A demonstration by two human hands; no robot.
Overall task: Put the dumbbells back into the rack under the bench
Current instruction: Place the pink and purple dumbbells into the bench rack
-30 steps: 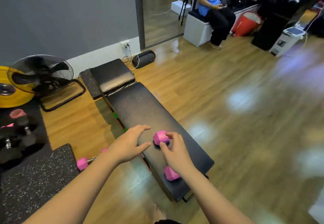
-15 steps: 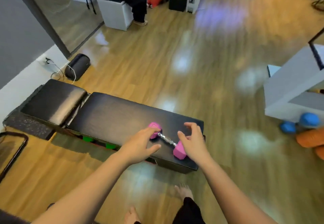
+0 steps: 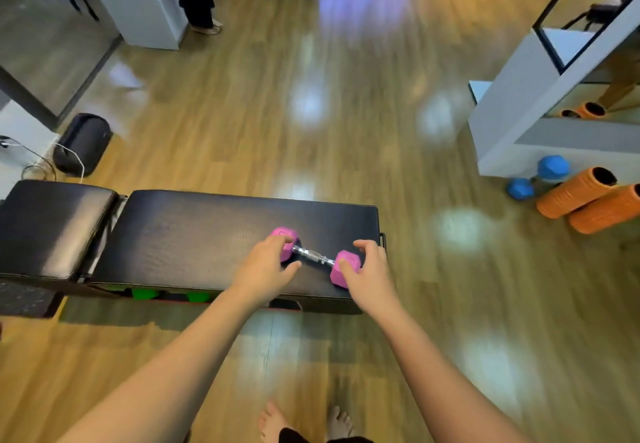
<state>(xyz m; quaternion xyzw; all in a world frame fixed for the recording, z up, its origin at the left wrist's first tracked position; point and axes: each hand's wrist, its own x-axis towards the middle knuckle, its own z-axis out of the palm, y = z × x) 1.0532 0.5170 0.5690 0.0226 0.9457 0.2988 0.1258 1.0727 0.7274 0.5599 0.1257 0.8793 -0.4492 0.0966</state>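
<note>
Left hand [image 3: 265, 267]: fingers curled on one pink end – lower middle of frame.
Right hand [image 3: 369, 271]: grips the other end.
Pink dumbbell [image 3: 313, 256]: lying on black bench [image 3: 194, 234] – right end.

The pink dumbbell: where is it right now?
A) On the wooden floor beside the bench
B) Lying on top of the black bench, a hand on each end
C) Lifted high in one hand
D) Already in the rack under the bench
B: the pink dumbbell lies on the black bench, with the left hand on one pink end and the right hand on the other.
</note>
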